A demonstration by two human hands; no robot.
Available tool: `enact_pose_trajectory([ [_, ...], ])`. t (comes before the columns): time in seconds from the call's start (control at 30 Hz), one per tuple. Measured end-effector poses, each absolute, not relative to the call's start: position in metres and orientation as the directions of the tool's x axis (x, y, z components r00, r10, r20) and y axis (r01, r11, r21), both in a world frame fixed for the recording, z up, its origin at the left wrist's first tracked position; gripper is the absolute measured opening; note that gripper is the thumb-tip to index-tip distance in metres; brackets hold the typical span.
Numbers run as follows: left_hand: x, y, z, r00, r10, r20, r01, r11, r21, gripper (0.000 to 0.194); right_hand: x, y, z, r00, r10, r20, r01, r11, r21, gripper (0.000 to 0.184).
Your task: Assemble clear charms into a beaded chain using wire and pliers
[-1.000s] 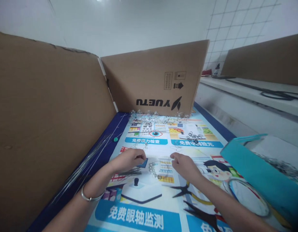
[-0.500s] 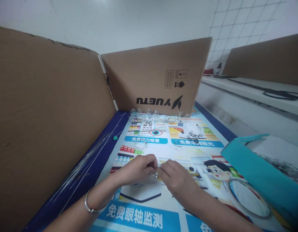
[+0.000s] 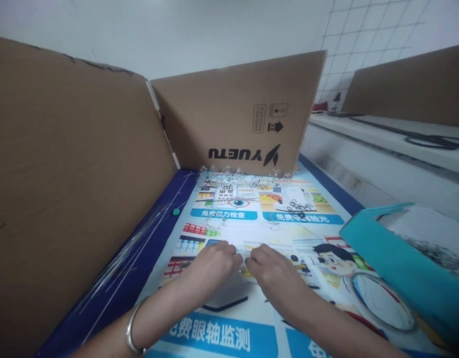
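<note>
My left hand point(image 3: 218, 266), with a silver bangle point(image 3: 131, 325) at its wrist, is closed over the middle of the printed mat point(image 3: 229, 233). Close beside it, my right hand point(image 3: 270, 268) is closed too, fingertips facing the left ones across a narrow gap. A tiny shiny bit shows under the left fingertips, too small and blurred to name. Whatever else the fingers pinch is hidden. Beyond the hands, small bent wire pieces point(image 3: 272, 224) and clear bits point(image 3: 216, 219) lie on the mat.
Cardboard panels point(image 3: 84, 149) stand left and behind. Thin straight wires point(image 3: 128, 248) lie along the left edge by a green bit point(image 3: 176, 212). At right are a teal box point(image 3: 393, 248) of wire pieces and a wire coil point(image 3: 382, 303). Dark loops point(image 3: 300, 209) lie farther back.
My left hand has turned so its back faces up more, and its fingers have closed down. A narrow gap now shows between the two hands. The view has shifted slightly.
</note>
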State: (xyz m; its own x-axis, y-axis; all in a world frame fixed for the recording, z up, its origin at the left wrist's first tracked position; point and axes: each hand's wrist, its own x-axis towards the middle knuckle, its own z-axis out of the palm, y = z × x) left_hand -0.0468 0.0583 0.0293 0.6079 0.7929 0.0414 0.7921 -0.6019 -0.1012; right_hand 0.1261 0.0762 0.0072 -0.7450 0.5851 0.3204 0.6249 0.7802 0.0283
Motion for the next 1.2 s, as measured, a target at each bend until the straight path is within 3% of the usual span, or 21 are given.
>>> enact_pose_trajectory([
  [0.23,-0.041,0.057,0.028,0.590,0.807,0.033,0.800,-0.579,-0.155,0.008,0.125,0.075,0.008,-0.701,0.693,0.167,0.689,0.719,-0.089,0.017],
  [0.37,-0.043,0.058,0.025,0.575,0.816,0.062,0.816,-0.567,-0.116,0.011,0.125,0.079,0.007,-0.652,0.748,0.125,0.726,0.663,-0.184,0.022],
  [0.5,-0.046,0.064,0.022,0.477,0.877,0.066,0.875,-0.481,0.064,0.012,0.127,0.087,0.004,-0.597,0.795,0.107,0.709,0.585,-0.395,0.023],
  [0.6,-0.048,0.071,0.019,0.398,0.913,0.090,0.853,-0.405,0.330,0.017,0.129,0.093,0.001,-0.518,0.847,0.121,0.619,0.469,-0.630,0.018],
  [0.7,-0.050,0.076,0.014,0.287,0.951,0.118,0.717,-0.295,0.632,0.017,0.129,0.099,-0.003,-0.457,0.889,0.025,0.482,0.272,-0.833,0.010],
  [0.83,-0.047,0.078,0.008,0.185,0.982,-0.039,0.402,-0.040,0.915,0.006,0.128,0.103,-0.009,-0.474,0.877,-0.085,0.199,0.012,-0.980,0.009],
  [0.97,-0.042,0.077,0.005,0.170,0.978,-0.123,0.116,0.104,0.988,0.008,0.126,0.103,-0.011,-0.465,0.875,-0.131,0.066,-0.113,-0.991,0.020],
  [1.2,-0.034,0.069,0.008,0.165,0.979,-0.123,-0.108,0.142,0.984,0.013,0.123,0.092,-0.005,-0.431,0.893,-0.128,-0.070,-0.175,-0.982,0.025],
])
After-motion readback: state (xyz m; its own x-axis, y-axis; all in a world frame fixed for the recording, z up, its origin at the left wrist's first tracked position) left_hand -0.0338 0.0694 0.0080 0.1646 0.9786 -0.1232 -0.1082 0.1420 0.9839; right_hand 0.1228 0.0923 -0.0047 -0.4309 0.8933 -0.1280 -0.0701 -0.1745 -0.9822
